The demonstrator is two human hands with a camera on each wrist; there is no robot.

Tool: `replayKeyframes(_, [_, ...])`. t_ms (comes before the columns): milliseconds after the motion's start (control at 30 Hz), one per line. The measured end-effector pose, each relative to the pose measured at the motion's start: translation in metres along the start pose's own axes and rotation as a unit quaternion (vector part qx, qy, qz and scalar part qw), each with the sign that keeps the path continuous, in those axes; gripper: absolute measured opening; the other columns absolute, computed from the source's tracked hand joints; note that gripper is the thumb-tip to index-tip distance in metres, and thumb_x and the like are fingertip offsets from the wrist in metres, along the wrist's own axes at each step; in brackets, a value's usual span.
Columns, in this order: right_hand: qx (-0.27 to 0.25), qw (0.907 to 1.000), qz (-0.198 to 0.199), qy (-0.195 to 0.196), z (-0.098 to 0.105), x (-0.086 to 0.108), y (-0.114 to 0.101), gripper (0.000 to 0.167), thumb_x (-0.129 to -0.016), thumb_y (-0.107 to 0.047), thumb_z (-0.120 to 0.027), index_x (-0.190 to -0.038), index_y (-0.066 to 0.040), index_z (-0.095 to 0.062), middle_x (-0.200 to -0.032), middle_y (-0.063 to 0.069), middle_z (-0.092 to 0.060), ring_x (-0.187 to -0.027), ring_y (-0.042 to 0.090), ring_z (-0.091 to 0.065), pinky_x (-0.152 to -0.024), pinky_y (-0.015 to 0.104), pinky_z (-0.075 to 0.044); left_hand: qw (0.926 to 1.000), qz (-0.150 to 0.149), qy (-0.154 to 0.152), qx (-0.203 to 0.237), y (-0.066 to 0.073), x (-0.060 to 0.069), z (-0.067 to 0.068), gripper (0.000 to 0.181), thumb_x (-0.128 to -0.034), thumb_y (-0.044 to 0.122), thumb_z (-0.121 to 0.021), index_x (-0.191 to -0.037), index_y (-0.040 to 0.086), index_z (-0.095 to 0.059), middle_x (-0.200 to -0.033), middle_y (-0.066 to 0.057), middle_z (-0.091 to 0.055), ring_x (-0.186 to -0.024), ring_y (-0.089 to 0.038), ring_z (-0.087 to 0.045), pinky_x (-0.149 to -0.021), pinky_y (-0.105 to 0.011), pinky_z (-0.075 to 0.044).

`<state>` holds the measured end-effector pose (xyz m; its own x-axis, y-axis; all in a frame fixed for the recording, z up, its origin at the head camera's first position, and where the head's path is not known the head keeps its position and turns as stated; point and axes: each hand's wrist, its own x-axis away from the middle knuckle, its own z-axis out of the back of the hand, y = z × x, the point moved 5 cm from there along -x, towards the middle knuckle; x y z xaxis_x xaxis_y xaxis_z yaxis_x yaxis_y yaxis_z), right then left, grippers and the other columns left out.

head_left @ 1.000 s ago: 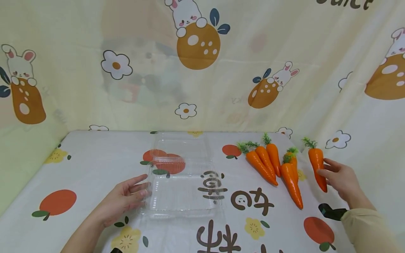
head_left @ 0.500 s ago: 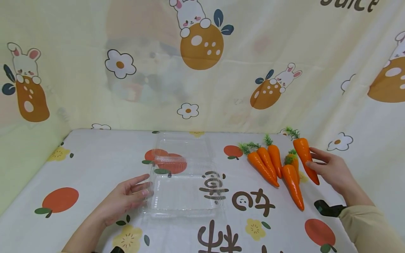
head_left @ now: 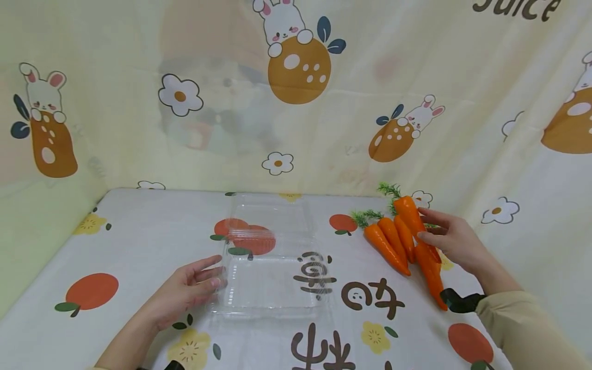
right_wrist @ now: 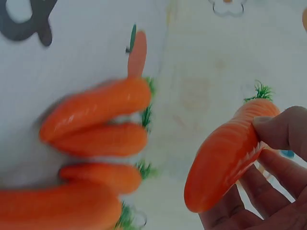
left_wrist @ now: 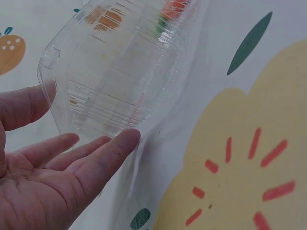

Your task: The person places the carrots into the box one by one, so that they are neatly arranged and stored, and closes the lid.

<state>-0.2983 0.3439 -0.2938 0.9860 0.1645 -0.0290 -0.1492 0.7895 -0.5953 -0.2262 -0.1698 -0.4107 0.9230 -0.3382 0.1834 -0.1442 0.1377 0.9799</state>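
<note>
Over to the left goes one carrot (head_left: 409,211), carried by my right hand (head_left: 458,241) from its spot beside the pile until it is in front of the other carrots (head_left: 386,249) as I look down. My left hand (head_left: 185,290) stays put, and so does the clear plastic box (head_left: 265,288).

I pinch the carrot with my thumb (right_wrist: 283,128) on one side and my fingers (right_wrist: 266,191) on the other. It is tilted, with its leafy green top (head_left: 389,189) up and away from me. It is off the tabletop (head_left: 152,231), and my right wrist view shows it apart from the rest.

Three carrots lie side by side like a fan, leaves at the back. Another carrot (head_left: 432,277) lies closer to me, and one more behind it is mostly hidden.

My left hand is spread, with its fingers a bit apart and touching the left side of the box. The box is see-through, so I can see the pictures on the tabletop under it. Its lid (head_left: 273,218) lies back, on the far side from me.
</note>
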Motion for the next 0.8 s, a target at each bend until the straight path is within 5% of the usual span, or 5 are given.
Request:
replayKeyframes(167, [0.007,0.9987,0.048,-0.016,-0.017,-0.009,-0.033,0.063,-0.1,-0.015,-0.066,-0.156,-0.002,-0.04,-0.146,0.029,-0.054,-0.123,0.048,-0.06,-0.084,0.02,-0.059,0.9998,0.009,0.011,-0.011,-0.001,-0.001,0.001,0.072,-0.1018,0.023,-0.065,-0.16,0.001,-0.029,-0.158,-0.026,-0.042,-0.141,-0.039,-0.051,-0.103,-0.043,-0.057])
replayKeyframes(367, [0.021,0.9959,0.075,-0.046,-0.047,-0.018,-0.071,0.062,-0.097,-0.013,-0.067,-0.155,-0.007,-0.045,-0.139,0.022,-0.062,-0.121,0.04,-0.062,-0.088,0.03,-0.058,1.0,-0.001,0.003,0.006,0.0,-0.001,0.001,0.072,-0.1015,0.02,-0.065,-0.16,-0.001,-0.028,-0.158,-0.027,-0.041,-0.141,-0.039,-0.051,-0.102,-0.041,-0.057])
replayKeyframes(800, [0.01,0.9761,0.186,-0.112,-0.102,-0.031,-0.134,0.059,-0.093,0.0,-0.064,-0.15,-0.001,-0.049,-0.14,0.022,-0.062,-0.11,0.031,-0.067,-0.085,0.029,-0.061,0.9999,-0.012,0.0,0.008,0.002,0.001,0.0,0.073,-0.1012,0.02,-0.065,-0.159,-0.002,-0.028,-0.159,-0.027,-0.04,-0.141,-0.04,-0.05,-0.103,-0.042,-0.057])
